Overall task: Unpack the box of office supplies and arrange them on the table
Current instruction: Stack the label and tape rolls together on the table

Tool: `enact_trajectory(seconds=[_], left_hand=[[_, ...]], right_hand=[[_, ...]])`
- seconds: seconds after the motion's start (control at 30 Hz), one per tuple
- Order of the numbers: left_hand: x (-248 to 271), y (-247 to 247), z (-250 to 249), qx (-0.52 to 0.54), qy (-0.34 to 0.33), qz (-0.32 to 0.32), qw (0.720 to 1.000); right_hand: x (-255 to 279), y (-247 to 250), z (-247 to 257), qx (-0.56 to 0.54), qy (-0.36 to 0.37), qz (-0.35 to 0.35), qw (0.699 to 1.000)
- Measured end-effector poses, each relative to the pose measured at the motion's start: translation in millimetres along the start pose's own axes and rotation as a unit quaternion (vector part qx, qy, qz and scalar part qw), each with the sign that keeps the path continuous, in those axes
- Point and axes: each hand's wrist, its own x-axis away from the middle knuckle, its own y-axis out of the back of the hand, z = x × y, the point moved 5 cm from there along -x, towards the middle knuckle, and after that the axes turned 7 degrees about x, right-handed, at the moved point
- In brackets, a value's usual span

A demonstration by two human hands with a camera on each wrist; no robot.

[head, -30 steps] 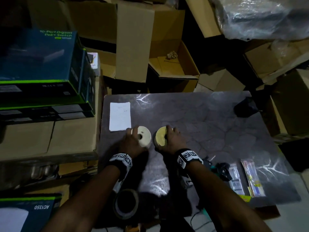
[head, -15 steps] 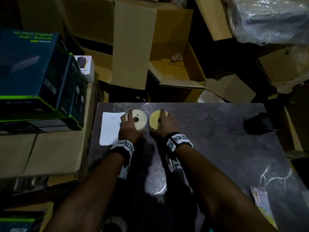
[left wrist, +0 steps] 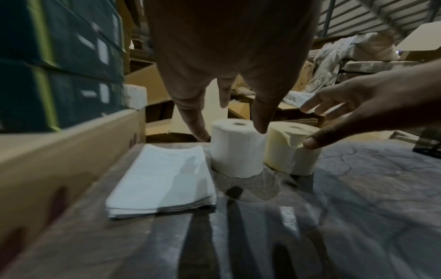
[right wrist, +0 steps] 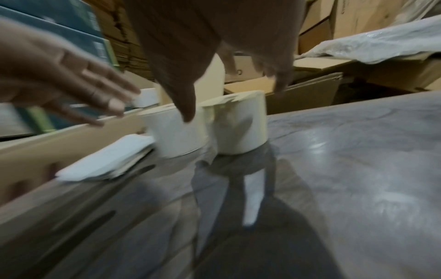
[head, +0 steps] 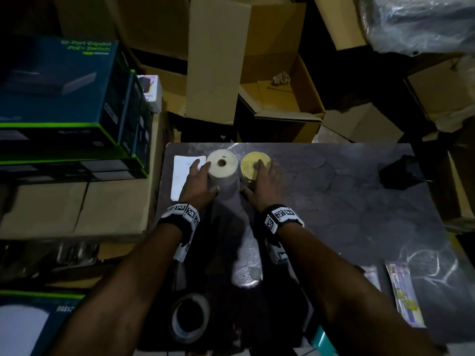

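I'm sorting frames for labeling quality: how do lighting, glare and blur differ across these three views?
Head view: dim, dark corners, sharp on the white roll; glare patch on the table between the forearms. Left wrist view: brighter, mild blur, finger shadows streak the tabletop. Right wrist view: heaviest motion blur, smearing the left hand and yellow roll.

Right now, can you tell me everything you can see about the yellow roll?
The yellow roll is a short, fat cylinder of pale yellow paper-like material, with a small hole in the top. It stands upright near the far edge of the dark table, right beside the white roll. Its outer layer looks torn near the top rim. The right hand has its fingers spread over it, the thumb at its near side.
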Motion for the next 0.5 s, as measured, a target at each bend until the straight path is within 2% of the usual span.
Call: enact_trajectory(seconds=[0.17, 0.27, 0.33, 0.4, 0.5], left_hand=[[36, 33, 6, 0.018, -0.072, -0.002, 0.997], [73, 44, 17, 0.024, -0.070, 0.048, 0.996], [105, 41, 29, -0.007, -0.066, 0.127, 0.990], [144, 29, 51, -0.037, -0.063, 0.214, 0.974], [202, 9, 85, -0.026, -0.062, 0.286, 0.956]], right_hand=[[44, -8, 43, 0.002, 0.082, -0.032, 0.996], [79, -26, 70, -0.026, 0.138, -0.012, 0.990], [103, -47, 86, -0.054, 0.175, 0.048, 0.982], [131, -68, 100, -0.052, 0.207, 0.143, 0.966], [170, -95, 105, -0.013, 0.222, 0.245, 0.944]])
